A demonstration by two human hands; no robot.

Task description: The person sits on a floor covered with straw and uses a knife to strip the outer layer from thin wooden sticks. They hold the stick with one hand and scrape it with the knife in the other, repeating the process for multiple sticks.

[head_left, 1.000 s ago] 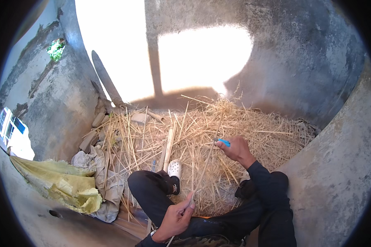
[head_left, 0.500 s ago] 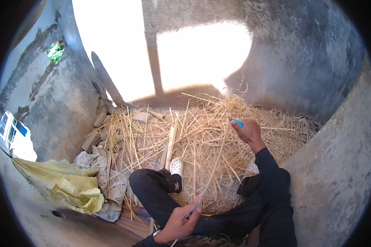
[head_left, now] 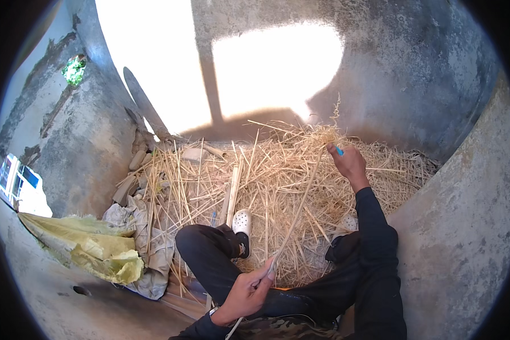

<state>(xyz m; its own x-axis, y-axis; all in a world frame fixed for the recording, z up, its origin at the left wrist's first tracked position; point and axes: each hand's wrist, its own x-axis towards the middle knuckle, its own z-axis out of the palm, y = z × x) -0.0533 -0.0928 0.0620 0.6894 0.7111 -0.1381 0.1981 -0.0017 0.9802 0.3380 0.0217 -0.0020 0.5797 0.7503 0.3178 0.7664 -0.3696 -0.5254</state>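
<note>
A long, thin, pale strip of split bamboo or cane (head_left: 298,218) runs slantwise between my hands. My left hand (head_left: 248,294), low in front of my lap, pinches it between thumb and fingers; its tail passes below that hand to the bottom edge. Farther out to the right, my right hand (head_left: 350,165) is closed at the strip's far end. A small blue piece (head_left: 339,151), perhaps a tool's handle, shows in its fingers; most of it is hidden, so its kind cannot be made out. My right arm is stretched forward over the shavings.
Pale shavings and strips (head_left: 283,192) cover the floor. Two longer flat slats (head_left: 233,192) lie beside my white clog (head_left: 241,221). To the left are a torn yellow sheet (head_left: 90,243) and crumpled grey sacking (head_left: 160,255). Concrete walls (head_left: 464,226) stand close on both sides.
My right hand has moved forward, away from me, and slightly right along the strip with the blue piece. My left hand still grips the strip in nearly the same place.
</note>
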